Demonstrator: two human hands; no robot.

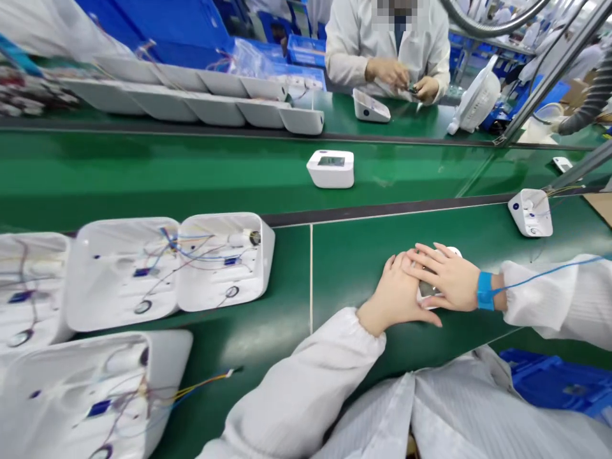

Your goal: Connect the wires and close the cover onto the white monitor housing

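Both my hands rest on a small white device (427, 294) lying on the green bench (354, 255). My left hand (399, 296) cups its left side with the fingers curled against it. Across its top lies my right hand (447, 275), fingers stretched flat and overlapping the left fingertips. A blue wrist strap (484, 291) with a blue cord sits on my right wrist. Most of the device is hidden under the hands.
Open white housings with coloured wires (167, 264) lie at the left. A closed white unit (331, 167) sits on the green conveyor belt. Another housing (530, 212) lies at the right. A person in a white coat (389, 44) works opposite. Blue crate (559, 382) at lower right.
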